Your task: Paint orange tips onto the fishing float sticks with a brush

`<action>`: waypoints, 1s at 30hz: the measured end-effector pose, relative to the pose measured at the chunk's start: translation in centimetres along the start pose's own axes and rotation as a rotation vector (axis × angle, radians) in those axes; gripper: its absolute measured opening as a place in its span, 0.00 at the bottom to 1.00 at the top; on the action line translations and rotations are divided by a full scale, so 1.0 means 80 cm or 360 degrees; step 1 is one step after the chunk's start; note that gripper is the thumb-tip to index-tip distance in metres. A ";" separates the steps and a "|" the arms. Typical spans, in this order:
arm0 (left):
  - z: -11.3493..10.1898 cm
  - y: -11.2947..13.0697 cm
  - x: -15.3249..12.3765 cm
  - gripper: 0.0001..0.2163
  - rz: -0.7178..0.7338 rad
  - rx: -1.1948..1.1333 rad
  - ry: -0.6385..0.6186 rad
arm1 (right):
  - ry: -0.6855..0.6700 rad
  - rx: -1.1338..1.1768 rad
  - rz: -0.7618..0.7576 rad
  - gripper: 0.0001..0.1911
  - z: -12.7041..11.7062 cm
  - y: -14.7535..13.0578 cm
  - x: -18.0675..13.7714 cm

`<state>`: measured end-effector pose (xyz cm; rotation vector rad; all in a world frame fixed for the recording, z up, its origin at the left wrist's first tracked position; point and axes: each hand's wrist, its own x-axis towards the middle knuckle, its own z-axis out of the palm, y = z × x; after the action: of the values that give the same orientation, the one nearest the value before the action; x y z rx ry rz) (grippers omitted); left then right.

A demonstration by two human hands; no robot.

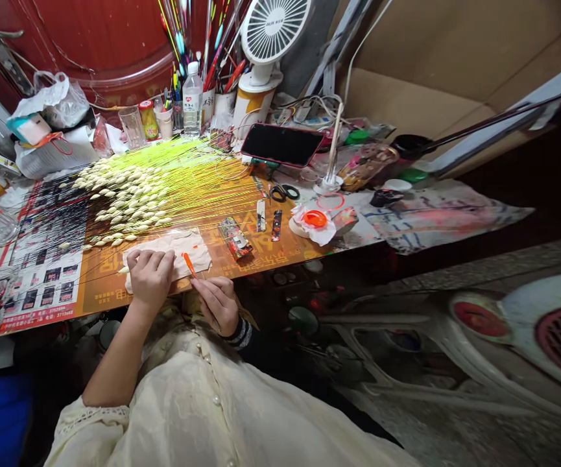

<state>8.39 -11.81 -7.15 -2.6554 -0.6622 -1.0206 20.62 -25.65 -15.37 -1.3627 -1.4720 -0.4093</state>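
Left hand (150, 279) rests on rag (187, 253) near front edge of table (115, 299); right hand (216, 305) pinches orange stick (189, 264); pale-bulbed yellow rods (163, 188) lie beyond.

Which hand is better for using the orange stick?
Probably the right hand: it already pinches the orange stick, while the left hand rests on the rag, holding a thin pale rod.

Matt cloth (187, 250) on glossy printed paper (102, 285)
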 end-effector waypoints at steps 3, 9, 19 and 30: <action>-0.004 -0.001 -0.002 0.07 -0.0030 0.0002 0.0002 | 0.0023 0.0023 -0.0028 0.30 -0.001 0.001 0.000; -0.017 -0.014 -0.017 0.07 -0.0121 0.0019 0.0008 | 0.0046 0.0047 -0.0079 0.30 -0.001 -0.001 0.002; -0.023 -0.026 -0.027 0.07 -0.0120 -0.0003 0.0024 | -0.0083 0.0053 -0.0128 0.31 0.016 -0.014 0.005; -0.022 -0.027 -0.032 0.08 -0.0176 -0.0046 -0.0022 | -0.0079 0.0010 -0.0097 0.30 0.019 -0.017 0.003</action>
<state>4.64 -11.40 -7.50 -2.6790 -0.8114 -1.0484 18.84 -24.70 -15.26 -1.3344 -1.5571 -0.4120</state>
